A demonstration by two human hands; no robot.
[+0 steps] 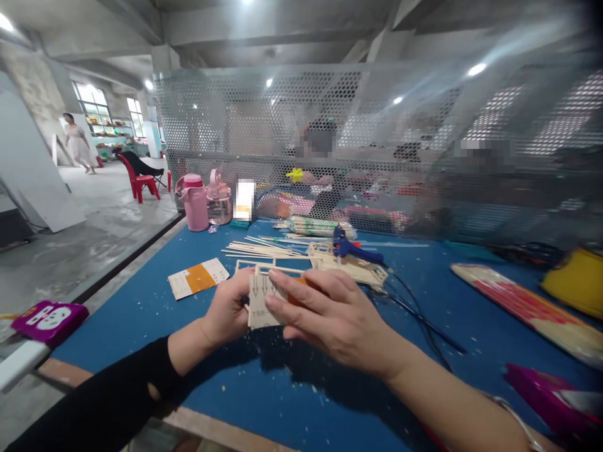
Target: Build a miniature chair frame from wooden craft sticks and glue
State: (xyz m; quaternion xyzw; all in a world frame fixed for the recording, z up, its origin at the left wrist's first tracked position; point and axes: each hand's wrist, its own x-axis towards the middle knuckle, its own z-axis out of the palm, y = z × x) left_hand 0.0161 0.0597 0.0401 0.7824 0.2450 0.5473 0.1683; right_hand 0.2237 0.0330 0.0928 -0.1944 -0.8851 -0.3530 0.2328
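A small frame of pale wooden sticks (292, 270), with a printed card piece (260, 302) against its near side, is up between my hands over the blue table. The card shows arrows and letters, and an orange part shows behind my fingers. My left hand (228, 304) grips the left side, its fingertips mostly hidden behind the card. My right hand (330, 311) lies across the card's right part, fingers pressed on its face and edge. Just beyond are loose wooden sticks (264, 250) and a blue glue gun (351, 247) resting on a flat stick-built piece (362, 271).
An orange-and-white card (200, 278) lies left on the blue table (136, 307). Purple power strips (49, 321) sit at both sides. Pink bottles (195, 202) stand back left. A packed stick bundle (522, 307) lies right, near a yellow object (575, 282). Behind the perforated screen (264, 113) are people.
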